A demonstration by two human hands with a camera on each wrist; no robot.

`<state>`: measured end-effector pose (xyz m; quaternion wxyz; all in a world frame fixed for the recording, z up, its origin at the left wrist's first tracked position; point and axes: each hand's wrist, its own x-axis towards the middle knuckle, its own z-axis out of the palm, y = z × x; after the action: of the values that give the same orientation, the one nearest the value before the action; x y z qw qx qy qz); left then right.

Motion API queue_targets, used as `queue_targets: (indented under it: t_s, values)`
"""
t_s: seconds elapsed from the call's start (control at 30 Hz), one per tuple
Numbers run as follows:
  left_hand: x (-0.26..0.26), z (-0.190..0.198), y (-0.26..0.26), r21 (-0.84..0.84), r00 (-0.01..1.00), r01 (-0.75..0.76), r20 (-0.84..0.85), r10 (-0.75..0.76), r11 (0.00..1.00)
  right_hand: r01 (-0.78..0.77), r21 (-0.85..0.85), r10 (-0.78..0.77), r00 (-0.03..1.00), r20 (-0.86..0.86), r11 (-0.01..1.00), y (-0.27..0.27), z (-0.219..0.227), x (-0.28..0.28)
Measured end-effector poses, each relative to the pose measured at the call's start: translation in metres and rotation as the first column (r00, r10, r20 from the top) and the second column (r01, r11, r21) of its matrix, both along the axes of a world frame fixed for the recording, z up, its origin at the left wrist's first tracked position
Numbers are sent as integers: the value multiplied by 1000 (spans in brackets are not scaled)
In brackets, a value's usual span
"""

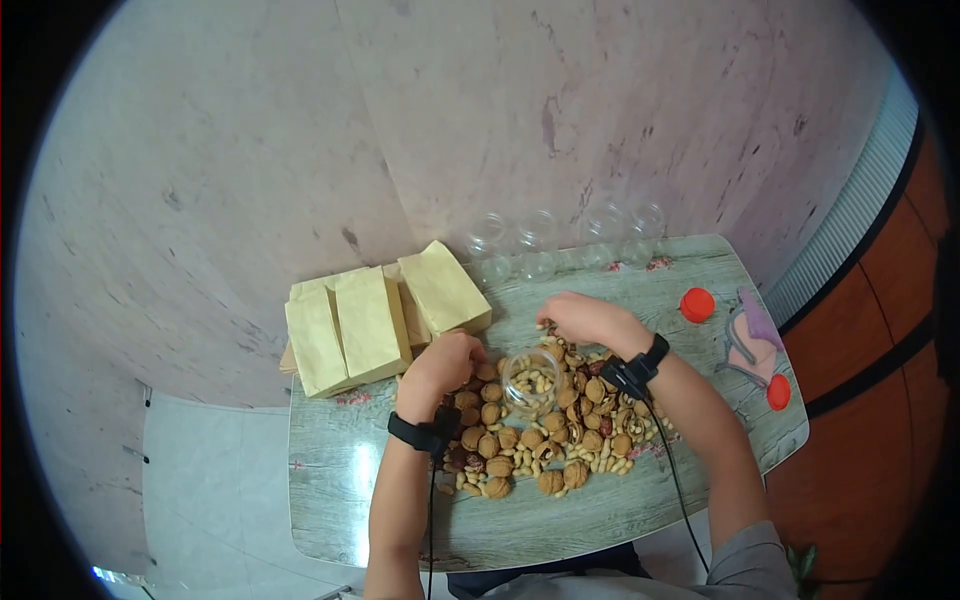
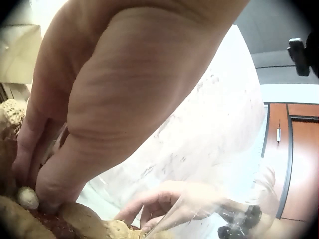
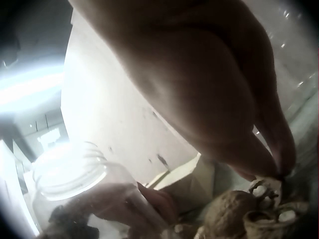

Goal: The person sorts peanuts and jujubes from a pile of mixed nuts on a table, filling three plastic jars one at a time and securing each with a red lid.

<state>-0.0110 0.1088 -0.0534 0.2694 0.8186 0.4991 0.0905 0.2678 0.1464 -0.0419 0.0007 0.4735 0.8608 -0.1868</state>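
Note:
A heap of walnuts (image 1: 520,440), peanuts and dark dates lies on the wood-pattern table (image 1: 340,470). In its middle a clear jar (image 1: 531,381) stands upright with some peanuts inside. My left hand (image 1: 468,366) reaches into the heap just left of the jar; its thumb and fingers (image 2: 52,191) close round a pale peanut (image 2: 27,197). At the heap's far edge my right hand (image 1: 548,325) has its fingertips (image 3: 279,167) pinched together on a small peanut, beside a whole walnut (image 3: 230,213) and broken shells. The jar (image 3: 70,174) shows blurred at the left.
Three tan paper bags (image 1: 370,320) stand at the table's back left. Several empty clear jars (image 1: 540,245) line the back edge against the wall. Two red lids (image 1: 697,304) (image 1: 778,392) and a pink and purple object (image 1: 745,330) lie at the right end.

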Motion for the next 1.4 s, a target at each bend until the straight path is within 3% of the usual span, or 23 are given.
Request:
queue_targets:
  t_s: [0.2, 0.3, 0.4, 0.6, 0.83, 0.9, 0.93, 1.0, 1.1, 1.27, 1.37, 1.4]
  values:
    - [2, -10, 2, 78, 999, -35, 30, 33, 996, -106, -38, 110, 986, 124, 994, 8, 11, -22]
    - [3, -5, 0, 47, 999, -38, 14, 37, 998, -46, -151, 73, 981, 178, 987, 6, 28, -31]
    - [2, -4, -2, 48, 999, -32, 27, 31, 998, -88, -93, 101, 984, 147, 992, 15, 8, -27]
    - [-6, 31, -12, 39, 998, -56, 18, 56, 998, -33, -165, 63, 982, 181, 986, 13, 21, -31]
    - [-9, 105, -57, 194, 962, 7, 267, -60, 981, -31, -128, 55, 980, 189, 991, 18, 10, -27]
    - [-2, 119, -70, 201, 936, 15, 342, -84, 980, -83, -127, 94, 992, 86, 988, 25, -4, -23]
    - [3, 123, -75, 252, 909, 76, 379, -170, 965, -84, -128, 95, 992, 88, 988, 23, 0, -25]
    - [15, 124, -80, 320, 860, 155, 421, -287, 934, -29, -209, 56, 990, 126, 978, 19, 8, -29]
    - [30, 117, -83, 350, 826, 213, 434, -359, 912, -77, -248, 95, 994, 62, 966, 12, 18, -34]
    - [35, 109, -79, 315, 866, 277, 328, -378, 908, -118, -203, 124, 992, 14, 972, 19, 6, -35]
    - [24, 115, -75, 354, 845, 238, 384, -373, 904, -176, -198, 181, 983, 7, 964, 24, 0, -40]
    - [17, 116, -71, 331, 864, 181, 397, -310, 926, -204, -195, 210, 978, 9, 959, 24, -1, -42]
